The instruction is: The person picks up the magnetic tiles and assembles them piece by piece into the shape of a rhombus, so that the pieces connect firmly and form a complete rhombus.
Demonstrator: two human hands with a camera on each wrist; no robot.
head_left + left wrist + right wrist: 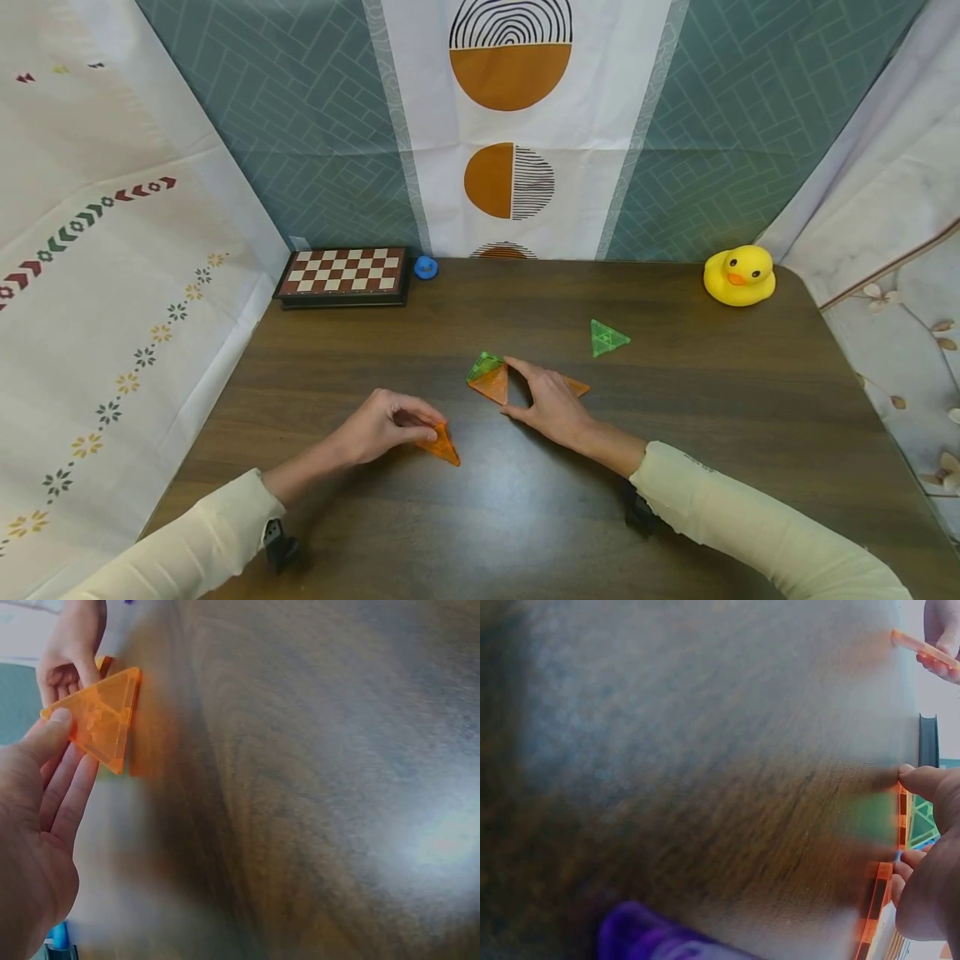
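Note:
My left hand (386,427) holds an orange triangular magnetic tile (101,720) off the table, thumb on its face and fingers behind. Right of it, my right hand (553,407) spans an orange triangle tile (492,386) lying on the table, thumb at one corner and a fingertip at another. A green tile (484,364) lies along that tile's far side. Partly hidden behind my right hand is another orange tile (577,387), whose edge (874,907) shows in the right wrist view. Farther back lies a separate green triangle tile (607,338).
On the brown wooden table (360,350), a checkered game board (345,272) stands at the back left beside a small blue duck (425,267). A yellow rubber duck (739,275) sits at the back right. Something purple (667,937) shows low in the right wrist view.

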